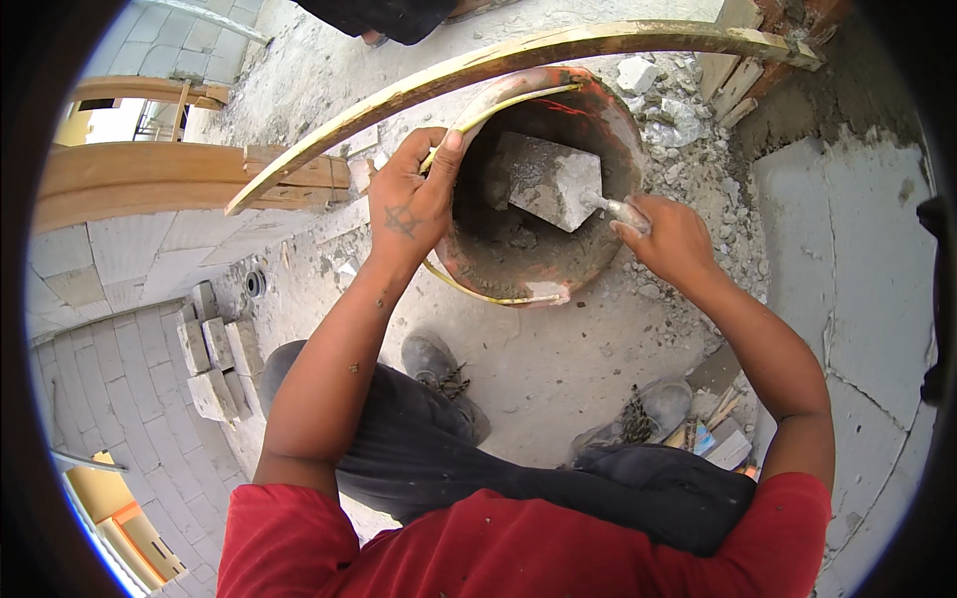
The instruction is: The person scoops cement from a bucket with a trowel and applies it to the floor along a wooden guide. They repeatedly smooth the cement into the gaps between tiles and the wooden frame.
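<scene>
A round, mortar-stained bucket [626, 149] stands on the floor in front of me, tilted so that its dark inside shows. My left hand [414, 194] grips its left rim, with the thumb along a yellow strip that follows the edge. In my right hand [670, 236] is the handle of a trowel [558, 179], fingers closed round it at the right rim. The broad trowel blade lies inside the bucket, smeared with grey mortar. A little mortar clings to the bucket's inner wall.
A long wooden batten [498, 70] spans above the bucket's far side. Rubble [683, 125] lies along its right, beside a grey block wall [837, 269]. Stacked blocks [214, 354] stand at left. Another person's dark clothing [384, 15] shows at the top.
</scene>
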{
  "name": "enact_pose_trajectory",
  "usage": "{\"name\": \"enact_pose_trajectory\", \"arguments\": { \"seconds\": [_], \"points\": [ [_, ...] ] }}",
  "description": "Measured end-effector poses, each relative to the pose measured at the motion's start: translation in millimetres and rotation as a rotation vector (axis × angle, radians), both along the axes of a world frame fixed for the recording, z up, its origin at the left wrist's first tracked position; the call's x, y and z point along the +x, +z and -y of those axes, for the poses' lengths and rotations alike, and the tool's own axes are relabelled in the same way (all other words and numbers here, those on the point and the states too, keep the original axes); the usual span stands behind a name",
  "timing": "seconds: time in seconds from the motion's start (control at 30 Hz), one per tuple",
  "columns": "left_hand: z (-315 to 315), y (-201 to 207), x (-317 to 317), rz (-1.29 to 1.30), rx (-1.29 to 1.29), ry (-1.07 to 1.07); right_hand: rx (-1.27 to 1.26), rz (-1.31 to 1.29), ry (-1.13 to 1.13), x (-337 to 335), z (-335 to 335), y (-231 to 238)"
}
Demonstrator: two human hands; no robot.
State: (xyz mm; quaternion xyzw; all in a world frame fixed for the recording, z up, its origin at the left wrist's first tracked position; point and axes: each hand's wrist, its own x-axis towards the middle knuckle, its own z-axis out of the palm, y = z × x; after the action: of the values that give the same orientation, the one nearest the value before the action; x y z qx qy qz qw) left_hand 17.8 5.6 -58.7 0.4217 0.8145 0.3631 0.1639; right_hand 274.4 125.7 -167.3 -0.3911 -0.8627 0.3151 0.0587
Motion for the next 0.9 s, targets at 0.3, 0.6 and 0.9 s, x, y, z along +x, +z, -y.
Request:
{"name": "enact_pose_trajectory", "arguments": {
  "seconds": [0.3,0.6,0.9],
  "points": [
    [1.9,-5.2,11.6,-0.061,0.06,-0.065,0.031,0.073,0.21,-21.0,22.8,-5.2],
    [1.5,-8.1,-6.6,-0.078,0.025,-0.019,-0.409,-0.001,0.004,22.7,6.8,-1.7],
    [-1.5,-3.4,-0.5,0.019,0.053,-0.026,-0.162,0.265,0.136,41.5,-13.1,29.9]
  ]
}}
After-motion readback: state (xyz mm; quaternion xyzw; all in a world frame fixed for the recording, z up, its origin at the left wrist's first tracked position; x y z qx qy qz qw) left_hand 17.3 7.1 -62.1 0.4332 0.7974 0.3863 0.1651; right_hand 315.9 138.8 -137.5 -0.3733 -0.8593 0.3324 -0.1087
